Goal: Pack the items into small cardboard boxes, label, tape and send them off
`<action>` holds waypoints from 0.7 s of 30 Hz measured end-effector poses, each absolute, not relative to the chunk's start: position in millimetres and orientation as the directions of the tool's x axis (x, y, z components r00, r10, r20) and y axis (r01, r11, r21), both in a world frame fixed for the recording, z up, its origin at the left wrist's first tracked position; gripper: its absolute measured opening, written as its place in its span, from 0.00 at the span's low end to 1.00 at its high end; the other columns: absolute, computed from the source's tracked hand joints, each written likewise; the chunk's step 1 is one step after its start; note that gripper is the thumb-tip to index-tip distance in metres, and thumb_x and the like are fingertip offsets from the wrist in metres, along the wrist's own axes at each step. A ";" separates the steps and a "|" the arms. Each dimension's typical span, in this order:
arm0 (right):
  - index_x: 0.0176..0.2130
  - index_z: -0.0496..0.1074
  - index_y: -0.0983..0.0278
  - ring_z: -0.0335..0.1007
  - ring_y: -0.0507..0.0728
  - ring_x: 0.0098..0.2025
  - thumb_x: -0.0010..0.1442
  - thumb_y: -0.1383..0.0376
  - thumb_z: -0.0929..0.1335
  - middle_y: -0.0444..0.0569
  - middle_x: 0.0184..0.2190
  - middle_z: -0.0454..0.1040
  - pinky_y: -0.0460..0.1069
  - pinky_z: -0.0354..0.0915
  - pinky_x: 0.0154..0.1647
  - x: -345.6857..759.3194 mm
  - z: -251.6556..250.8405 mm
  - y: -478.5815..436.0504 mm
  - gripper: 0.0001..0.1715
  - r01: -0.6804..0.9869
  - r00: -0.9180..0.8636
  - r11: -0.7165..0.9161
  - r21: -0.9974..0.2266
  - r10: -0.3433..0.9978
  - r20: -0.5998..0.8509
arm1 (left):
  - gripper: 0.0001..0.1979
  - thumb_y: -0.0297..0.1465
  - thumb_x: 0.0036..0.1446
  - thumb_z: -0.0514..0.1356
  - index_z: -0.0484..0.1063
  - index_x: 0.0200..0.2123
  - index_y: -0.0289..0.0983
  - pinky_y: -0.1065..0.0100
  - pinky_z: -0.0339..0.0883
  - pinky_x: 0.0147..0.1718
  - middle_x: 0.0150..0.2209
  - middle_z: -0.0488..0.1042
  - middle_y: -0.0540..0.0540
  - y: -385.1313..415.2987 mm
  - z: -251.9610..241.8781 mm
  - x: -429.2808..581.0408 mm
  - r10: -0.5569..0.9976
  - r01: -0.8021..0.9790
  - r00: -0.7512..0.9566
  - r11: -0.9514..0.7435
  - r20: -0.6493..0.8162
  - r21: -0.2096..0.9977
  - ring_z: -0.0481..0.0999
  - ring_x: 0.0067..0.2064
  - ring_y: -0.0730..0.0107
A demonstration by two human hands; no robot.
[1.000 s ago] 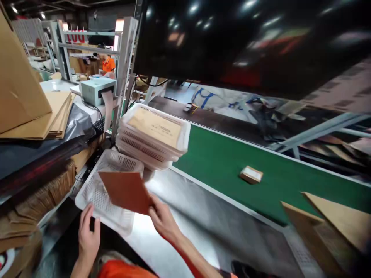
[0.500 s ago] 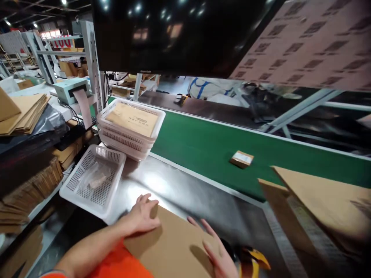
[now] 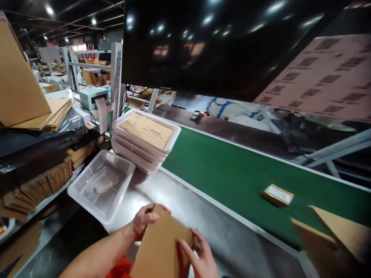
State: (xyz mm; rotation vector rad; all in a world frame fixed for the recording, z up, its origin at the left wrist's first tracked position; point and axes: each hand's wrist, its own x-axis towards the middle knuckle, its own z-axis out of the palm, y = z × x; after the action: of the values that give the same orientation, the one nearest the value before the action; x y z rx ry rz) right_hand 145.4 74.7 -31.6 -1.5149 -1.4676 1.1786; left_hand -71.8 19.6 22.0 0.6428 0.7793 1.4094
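The box (image 3: 160,245) between the left hand (image 3: 146,220) and the right hand (image 3: 199,253) looks like brown cardboard, smooth and not shiny. Just past the hands, the table (image 3: 177,200) looks like smooth metal with bright, shiny patches. Left of the left hand, the basket (image 3: 117,164) is white plastic, and the bag (image 3: 106,181) in it is thin, see-through plastic. Beyond the right hand, the belt (image 3: 214,166) looks smooth and dull. High above both hands, the screen (image 3: 208,58) is very glossy.

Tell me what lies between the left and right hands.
The head view shows brown cardboard between the left hand and right hand, both holding it.
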 end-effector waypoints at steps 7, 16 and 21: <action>0.65 0.68 0.54 0.69 0.71 0.69 0.56 0.34 0.71 0.52 0.72 0.67 0.56 0.78 0.55 134.8 -8.2 59.9 0.47 -0.049 -0.130 -0.318 -0.947 0.942 -0.310 | 0.41 0.57 0.43 0.74 0.77 0.54 0.38 0.50 0.65 0.64 0.57 0.75 0.36 21.0 -9.3 -89.0 0.895 -0.044 -0.446 -0.018 -0.003 0.999 0.74 0.58 0.49; 0.40 0.85 0.65 0.81 0.71 0.44 0.49 0.28 0.71 0.58 0.41 0.86 0.59 0.75 0.45 135.2 2.9 75.3 0.46 0.036 -0.355 -0.441 -0.897 0.833 -0.424 | 0.39 0.60 0.65 0.52 0.79 0.62 0.38 0.49 0.56 0.73 0.65 0.76 0.36 35.8 7.5 -97.5 0.987 0.013 -0.090 0.134 -0.132 0.991 0.69 0.70 0.44; 0.52 0.82 0.60 0.79 0.68 0.54 0.47 0.42 0.77 0.55 0.59 0.80 0.58 0.74 0.52 127.0 13.3 77.8 0.39 -0.162 -0.141 -0.344 -0.925 0.936 -0.323 | 0.31 0.41 0.54 0.63 0.78 0.60 0.37 0.54 0.76 0.56 0.60 0.79 0.36 52.6 -1.1 -83.0 0.917 -0.153 -0.297 0.231 -0.268 0.961 0.82 0.55 0.50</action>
State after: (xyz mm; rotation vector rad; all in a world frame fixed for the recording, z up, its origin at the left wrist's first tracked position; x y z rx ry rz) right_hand 127.0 77.8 13.3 -1.2538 -0.9668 1.6246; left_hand -83.0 52.6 -1.1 0.7642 1.4581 1.2887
